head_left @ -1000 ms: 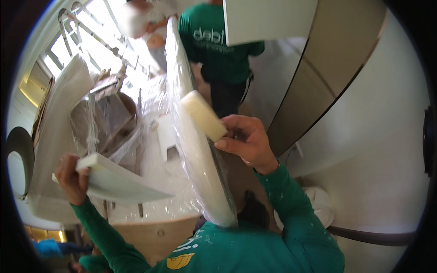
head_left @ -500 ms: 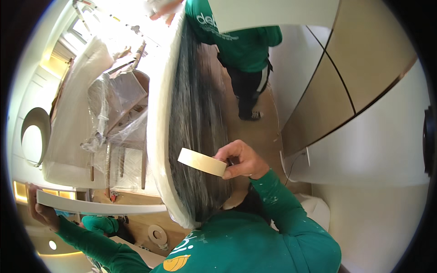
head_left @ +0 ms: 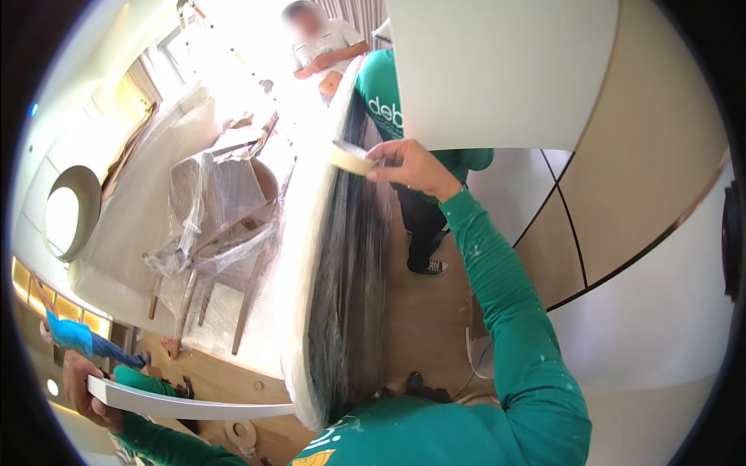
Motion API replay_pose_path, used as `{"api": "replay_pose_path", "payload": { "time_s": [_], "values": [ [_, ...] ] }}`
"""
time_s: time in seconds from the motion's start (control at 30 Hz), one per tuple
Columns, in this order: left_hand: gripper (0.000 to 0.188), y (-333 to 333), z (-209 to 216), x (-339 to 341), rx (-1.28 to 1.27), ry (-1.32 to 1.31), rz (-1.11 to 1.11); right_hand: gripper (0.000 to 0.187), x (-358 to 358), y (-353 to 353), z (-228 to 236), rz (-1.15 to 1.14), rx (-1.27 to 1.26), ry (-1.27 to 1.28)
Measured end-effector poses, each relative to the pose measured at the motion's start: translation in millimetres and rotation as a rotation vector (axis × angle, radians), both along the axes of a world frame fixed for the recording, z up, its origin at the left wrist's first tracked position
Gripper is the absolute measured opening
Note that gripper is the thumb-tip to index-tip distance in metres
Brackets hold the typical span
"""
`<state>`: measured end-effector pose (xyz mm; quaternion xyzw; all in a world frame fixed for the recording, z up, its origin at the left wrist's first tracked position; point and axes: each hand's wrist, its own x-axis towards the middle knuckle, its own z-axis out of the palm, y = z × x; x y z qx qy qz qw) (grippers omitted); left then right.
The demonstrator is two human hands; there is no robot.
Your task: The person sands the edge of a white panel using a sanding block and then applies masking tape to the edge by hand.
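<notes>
In my right hand [head_left: 416,169] is a roll of cream tape [head_left: 352,161], pinched by its rim between thumb and fingers. The arm reaches forward, holding the roll over the far part of a long, dark piece wrapped in clear film [head_left: 346,311], which has a pale padded edge. At the lower left, my left hand [head_left: 81,380] is wrapped round the end of a long white board [head_left: 186,405]. The board's other end meets the near corner of the wrapped piece; I cannot tell whether they touch.
Chairs under clear film [head_left: 221,194] stand to the left. A co-worker in a green top [head_left: 381,89] is partly hidden behind a white panel [head_left: 497,70]. A person in white [head_left: 334,43] is at the back, and one in blue [head_left: 74,335] at far left. Beige panels [head_left: 645,155] line the right.
My right hand has moved forward and up with the tape roll. My left hand and the white board sit slightly lower in view. The person in white has come into view.
</notes>
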<state>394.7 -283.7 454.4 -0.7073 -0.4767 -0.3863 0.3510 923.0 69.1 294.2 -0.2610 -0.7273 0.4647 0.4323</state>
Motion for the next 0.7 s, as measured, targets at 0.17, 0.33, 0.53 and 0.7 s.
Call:
{"api": "replay_pose_path", "payload": {
  "time_s": [0.17, 0.33, 0.53, 0.7],
  "values": [
    [0.071, 24, 8, -75, 0.024, -0.082, -0.049, 0.030, 7, 39, -9, -0.062, 0.044, 0.070],
    [0.063, 86, 17, -28, -0.018, -0.096, -0.210, 0.027, 6, 48, -5, -0.033, 0.146, -0.127],
    [0.073, 106, 50, -6, -0.145, 0.029, 0.178, 0.023, 8, 59, -1, -0.001, 0.157, -0.101],
    [0.050, 97, 72, -68, -0.204, -0.023, 0.369, 0.023, 8, 61, 5, 0.183, -0.019, 0.014]
  ]
}}
